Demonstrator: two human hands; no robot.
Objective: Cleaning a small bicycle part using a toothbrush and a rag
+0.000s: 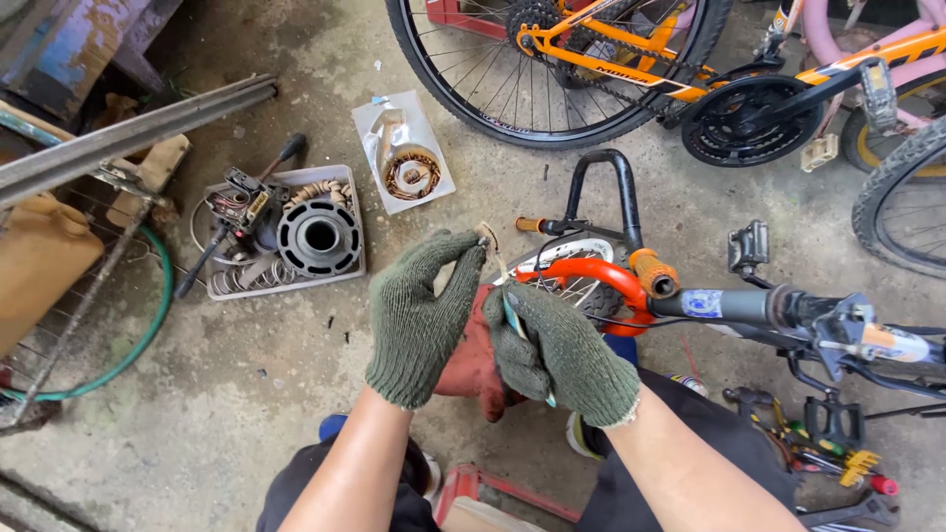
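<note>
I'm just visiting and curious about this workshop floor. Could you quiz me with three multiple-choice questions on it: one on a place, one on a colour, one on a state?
1. Where does the grey tray of parts lie?
A. On the concrete floor, left of the hands
B. On a bench
C. On a bicycle saddle

2. What colour are the knitted gloves on the left hand and right hand?
A. Bright orange
B. Dark green
C. White

3. How is the small tan piece held?
A. It lies loose in the tray
B. Pinched at the left hand's fingertips
C. It hangs from a wheel spoke

Answers: 1 A, the tray rests on bare concrete left of the hands. 2 B, both gloves are dark green. 3 B, the left fingertips close on the piece.
</note>
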